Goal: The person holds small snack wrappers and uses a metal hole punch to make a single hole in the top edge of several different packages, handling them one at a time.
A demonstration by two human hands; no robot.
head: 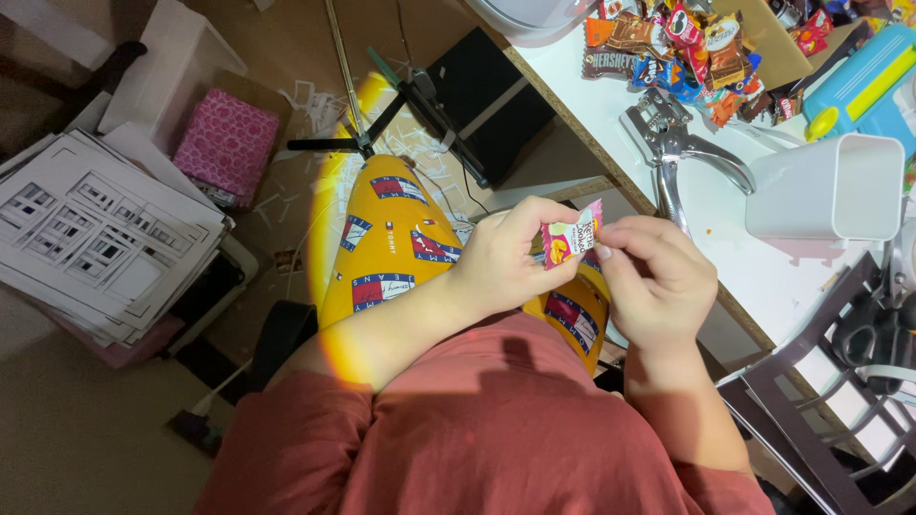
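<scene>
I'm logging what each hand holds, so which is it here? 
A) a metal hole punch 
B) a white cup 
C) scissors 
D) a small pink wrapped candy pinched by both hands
D: the left hand and right hand both pinch the small pink wrapped candy over the lap, away from the table.

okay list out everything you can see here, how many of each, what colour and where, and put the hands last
candy packet: one, pink and white, pinched between both hands over the lap
pile of wrapped sweets: many, mixed orange, brown, red and blue, top of the white table
metal hand tool: one, silver, on the table below the sweets
cup: one, white, on its side on the table at right
blue and yellow box: one, top right corner
printed sheets: a stack, white with black outlines, on the floor at left
patterned box: one, pink, on the floor
tripod: one, black, on the floor
left hand: one, gripping the packet's left edge
right hand: one, gripping its right edge
</scene>
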